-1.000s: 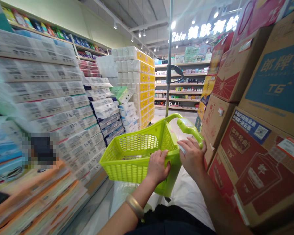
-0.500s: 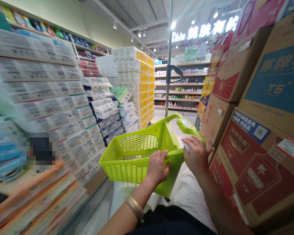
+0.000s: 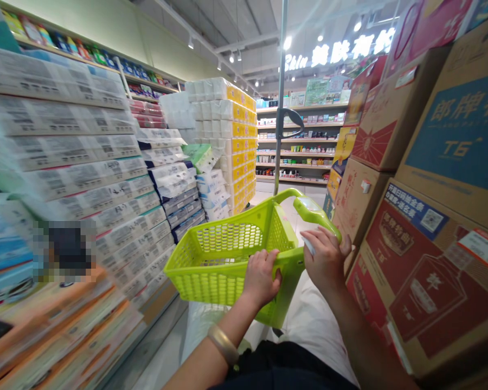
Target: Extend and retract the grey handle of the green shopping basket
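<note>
A lime-green plastic shopping basket (image 3: 219,281) with lattice sides rests tilted across my lap area, its handle (image 3: 315,214) raised on the right. My left hand (image 3: 262,276) grips the basket's near rim, fingers over the edge and thumb on the outside. A gold-coloured bangle (image 3: 223,344) circles the left wrist. At the handle's lower end, my right hand (image 3: 325,254) is closed, with a thin white sheet (image 3: 309,243), like a wipe or tissue, pressed under its fingers. Most of that sheet is hidden by the hand. Nothing shows inside the visible part of the basket.
Packs of tissue (image 3: 85,141) are stacked on the left, with yellow-and-white paper packs (image 3: 228,146) beyond. Cardboard cartons (image 3: 415,281) rise close on the right. A grey metal pole (image 3: 282,70) stands ahead, before stocked shelves (image 3: 301,138).
My right hand has shifted very slightly along the handle with the white sheet. The left hand and the basket stay where they were.
</note>
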A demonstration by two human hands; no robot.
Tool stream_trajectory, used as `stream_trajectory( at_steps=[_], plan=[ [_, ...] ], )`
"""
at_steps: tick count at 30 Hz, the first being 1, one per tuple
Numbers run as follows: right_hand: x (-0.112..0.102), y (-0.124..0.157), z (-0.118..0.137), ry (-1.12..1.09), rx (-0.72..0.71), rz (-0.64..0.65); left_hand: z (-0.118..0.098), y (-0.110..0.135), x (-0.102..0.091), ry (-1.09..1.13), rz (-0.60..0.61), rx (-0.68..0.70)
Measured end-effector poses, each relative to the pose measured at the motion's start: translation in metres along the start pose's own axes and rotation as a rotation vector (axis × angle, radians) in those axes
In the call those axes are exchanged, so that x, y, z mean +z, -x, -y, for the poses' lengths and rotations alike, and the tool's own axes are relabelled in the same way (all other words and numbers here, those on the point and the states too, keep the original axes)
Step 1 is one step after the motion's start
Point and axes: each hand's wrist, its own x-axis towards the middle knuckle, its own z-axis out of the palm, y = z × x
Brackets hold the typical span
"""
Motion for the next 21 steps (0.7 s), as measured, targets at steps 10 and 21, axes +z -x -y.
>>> stream_trajectory(
  at_steps=[10,21],
  plan=[
    [-0.003,-0.002,-0.001,-0.019,-0.016,-0.005,0.002,0.001,0.001,0.01,-0.003,0.009],
    [0.005,0.005,0.01,-0.014,-0.074,0.029,0.002,0.0,-0.001,0.016,0.013,0.013]
  ],
)
